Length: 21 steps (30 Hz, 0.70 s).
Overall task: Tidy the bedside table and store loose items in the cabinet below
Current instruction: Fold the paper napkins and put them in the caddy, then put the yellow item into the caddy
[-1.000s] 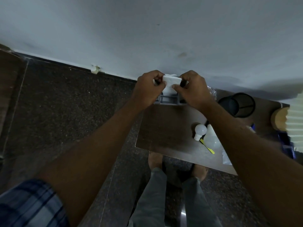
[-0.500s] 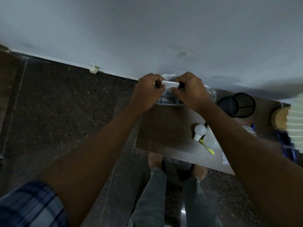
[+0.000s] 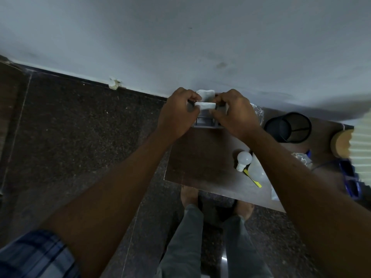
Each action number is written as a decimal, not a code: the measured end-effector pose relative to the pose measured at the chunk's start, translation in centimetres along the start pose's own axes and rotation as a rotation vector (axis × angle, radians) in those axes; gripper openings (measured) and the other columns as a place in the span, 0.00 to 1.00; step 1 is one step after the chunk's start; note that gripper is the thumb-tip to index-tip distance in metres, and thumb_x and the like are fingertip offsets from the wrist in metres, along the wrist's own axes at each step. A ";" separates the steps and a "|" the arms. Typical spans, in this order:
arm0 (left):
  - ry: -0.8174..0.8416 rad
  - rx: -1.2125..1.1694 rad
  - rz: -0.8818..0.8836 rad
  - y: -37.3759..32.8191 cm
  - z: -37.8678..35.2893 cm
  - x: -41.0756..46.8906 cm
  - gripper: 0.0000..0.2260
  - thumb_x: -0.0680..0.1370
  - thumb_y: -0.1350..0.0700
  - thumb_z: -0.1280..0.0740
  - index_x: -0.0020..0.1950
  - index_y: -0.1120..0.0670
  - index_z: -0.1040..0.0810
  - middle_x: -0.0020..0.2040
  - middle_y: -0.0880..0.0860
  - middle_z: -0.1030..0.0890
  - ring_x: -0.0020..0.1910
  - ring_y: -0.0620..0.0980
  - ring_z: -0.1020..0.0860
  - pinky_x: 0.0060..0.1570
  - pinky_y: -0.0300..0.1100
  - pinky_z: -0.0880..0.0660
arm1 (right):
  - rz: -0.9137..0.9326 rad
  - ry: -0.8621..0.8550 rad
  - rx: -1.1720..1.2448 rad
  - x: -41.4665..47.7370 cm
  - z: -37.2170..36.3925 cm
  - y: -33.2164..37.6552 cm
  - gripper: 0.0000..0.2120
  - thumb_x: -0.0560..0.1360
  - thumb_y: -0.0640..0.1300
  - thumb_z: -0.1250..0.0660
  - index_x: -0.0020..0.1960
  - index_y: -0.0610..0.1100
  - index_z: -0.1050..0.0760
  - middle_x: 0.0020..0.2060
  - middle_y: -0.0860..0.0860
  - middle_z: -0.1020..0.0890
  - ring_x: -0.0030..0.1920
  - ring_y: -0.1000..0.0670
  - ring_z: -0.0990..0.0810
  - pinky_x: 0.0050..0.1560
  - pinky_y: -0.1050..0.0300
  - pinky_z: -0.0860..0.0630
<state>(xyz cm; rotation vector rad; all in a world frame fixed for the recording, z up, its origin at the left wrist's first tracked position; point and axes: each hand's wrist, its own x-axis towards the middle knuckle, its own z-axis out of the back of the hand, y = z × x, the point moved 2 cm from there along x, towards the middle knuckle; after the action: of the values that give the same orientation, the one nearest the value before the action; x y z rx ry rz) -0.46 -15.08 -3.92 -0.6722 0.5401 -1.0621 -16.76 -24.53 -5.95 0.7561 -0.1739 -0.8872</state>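
Pinching tissue (image 3: 205,106), far table (image 3: 200,157) edge

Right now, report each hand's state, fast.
Left hand: closed, pinching the left end of the white folded piece.
Right hand: closed, pinching its right end.

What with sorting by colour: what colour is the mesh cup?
Black mesh cup, seen in the head view.

Home, bedside corner. Small dark wood tabletop (image 3: 200,157) against plain painted wall (image 3: 180,37). Right of the right grip (image 3: 232,115): mesh pen cup (image 3: 289,127), pleated lampshade (image 3: 361,149); nearer the person, loose bulb (image 3: 244,160). Left of the left grip (image 3: 176,113): speckled stone floor (image 3: 80,137). Bare feet (image 3: 189,194) below.
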 end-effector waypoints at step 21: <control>-0.021 -0.219 0.111 -3.2 -3.1 -8.2 0.07 0.76 0.59 0.28 0.53 0.50 0.18 0.51 0.46 0.15 0.51 0.40 0.17 0.51 0.34 0.22 | -0.115 -0.175 0.198 -9.1 0.5 0.6 0.07 0.75 0.45 0.27 0.52 0.47 0.21 0.49 0.52 0.19 0.41 0.52 0.21 0.44 0.55 0.22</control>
<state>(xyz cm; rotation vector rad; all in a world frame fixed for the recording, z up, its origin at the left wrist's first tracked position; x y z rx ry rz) -7.71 -9.37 -3.02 -0.8341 0.6746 -0.8983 -22.37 -17.64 -3.69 0.8789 -0.3799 -1.0565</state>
